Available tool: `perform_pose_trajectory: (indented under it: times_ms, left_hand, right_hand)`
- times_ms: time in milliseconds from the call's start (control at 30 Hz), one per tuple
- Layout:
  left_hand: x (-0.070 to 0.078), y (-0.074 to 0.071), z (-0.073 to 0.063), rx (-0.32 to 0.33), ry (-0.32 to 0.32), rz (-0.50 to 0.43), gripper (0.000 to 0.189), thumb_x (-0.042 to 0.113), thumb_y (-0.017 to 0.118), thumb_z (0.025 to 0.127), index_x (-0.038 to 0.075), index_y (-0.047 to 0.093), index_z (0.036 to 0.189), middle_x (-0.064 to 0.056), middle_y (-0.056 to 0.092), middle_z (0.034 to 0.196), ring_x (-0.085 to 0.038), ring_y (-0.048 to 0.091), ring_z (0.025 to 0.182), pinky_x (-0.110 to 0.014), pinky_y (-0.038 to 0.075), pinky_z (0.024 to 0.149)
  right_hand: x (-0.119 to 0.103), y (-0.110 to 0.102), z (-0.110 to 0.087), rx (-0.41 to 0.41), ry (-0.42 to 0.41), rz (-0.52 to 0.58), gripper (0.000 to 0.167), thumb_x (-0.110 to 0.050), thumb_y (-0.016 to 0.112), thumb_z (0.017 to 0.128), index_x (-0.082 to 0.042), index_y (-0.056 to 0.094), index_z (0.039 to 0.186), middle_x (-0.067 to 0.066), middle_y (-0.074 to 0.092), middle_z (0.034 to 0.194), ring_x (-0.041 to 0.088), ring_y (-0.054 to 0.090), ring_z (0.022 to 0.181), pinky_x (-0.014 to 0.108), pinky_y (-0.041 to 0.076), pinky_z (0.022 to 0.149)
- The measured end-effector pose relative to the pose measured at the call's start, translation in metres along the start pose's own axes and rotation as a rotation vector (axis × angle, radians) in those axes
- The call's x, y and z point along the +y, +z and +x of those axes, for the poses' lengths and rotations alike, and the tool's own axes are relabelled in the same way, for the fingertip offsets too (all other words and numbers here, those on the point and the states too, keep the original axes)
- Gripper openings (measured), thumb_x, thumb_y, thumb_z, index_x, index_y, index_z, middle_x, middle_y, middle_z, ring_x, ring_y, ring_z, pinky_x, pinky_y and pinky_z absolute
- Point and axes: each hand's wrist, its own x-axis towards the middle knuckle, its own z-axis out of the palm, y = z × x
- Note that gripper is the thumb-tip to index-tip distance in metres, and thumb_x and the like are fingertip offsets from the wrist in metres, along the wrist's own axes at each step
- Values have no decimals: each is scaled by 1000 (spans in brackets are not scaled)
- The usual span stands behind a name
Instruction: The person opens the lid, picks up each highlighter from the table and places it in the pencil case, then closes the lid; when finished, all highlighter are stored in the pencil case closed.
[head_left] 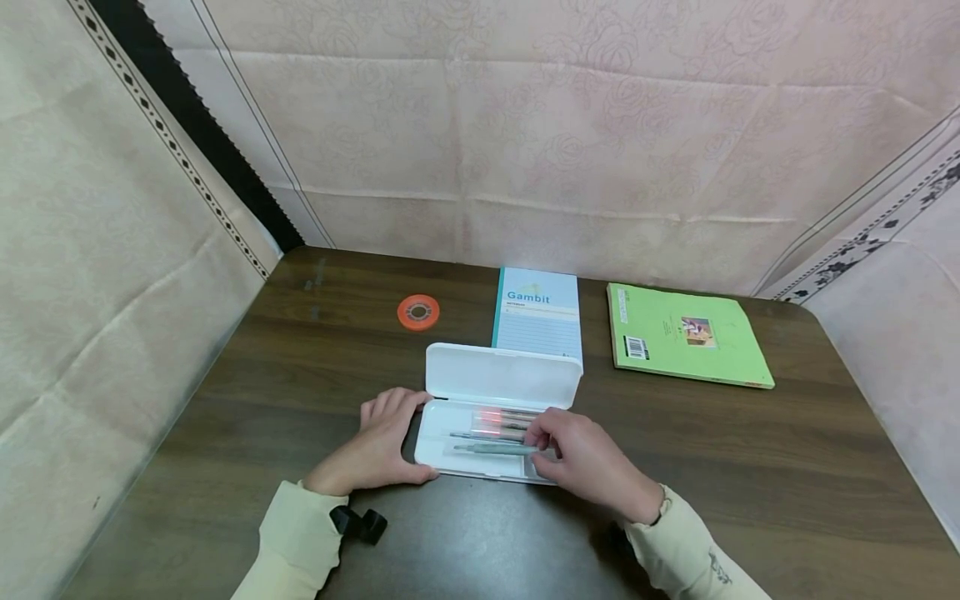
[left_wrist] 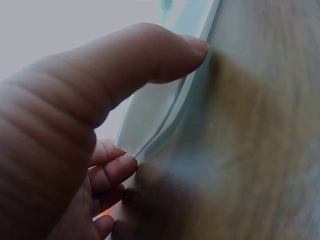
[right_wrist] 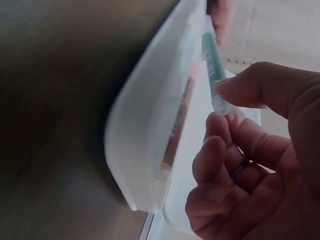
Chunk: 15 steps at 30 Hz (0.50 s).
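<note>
A white pencil case [head_left: 502, 377] lies on the table with its lid raised at the back. My left hand [head_left: 384, 446] grips its left end, thumb at the front corner and fingers at the back. Over the right half of the case, my right hand [head_left: 581, 454] pinches one end of a pale green pen [right_wrist: 215, 65] between thumb and fingers. That pen points left, above the case's tray. Several pens with pinkish-orange parts [head_left: 497, 421] lie inside, partly covered by the right hand. A thin grey pen [head_left: 468, 436] shows just behind the green one.
Behind the case lies a light blue notebook [head_left: 536, 312], its lower part hidden by the lid. An orange ring-shaped roll [head_left: 417, 312] is at the back left. A green book [head_left: 686, 335] lies at the back right. Cloth curtains [head_left: 525, 142] surround the table [head_left: 750, 467].
</note>
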Motion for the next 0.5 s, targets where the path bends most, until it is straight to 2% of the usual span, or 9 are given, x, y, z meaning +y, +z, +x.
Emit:
perform_pose_trajectory:
  times_ms: [233,500]
  left_hand:
    - [0,0,0,-6,3,-13,89,47,85,68,11,43,137,-6,47,126,-29,36,122,-50,23,93]
    - [0,-1,0,-8,0,-28,90,46,86,67,11,43,137,-5,47,126,-30,35,123,-49,22,94]
  right_hand:
    - [-6,12,4,-4,-44,-94,10,-9,69,80,-16,63,85,-8,56,80,7,51,74,22,44,68]
    - [-9,19,10,-39,-36,-132,11,-15,72,82,-18,64,90,-10,57,82,6,50,76,23,44,69]
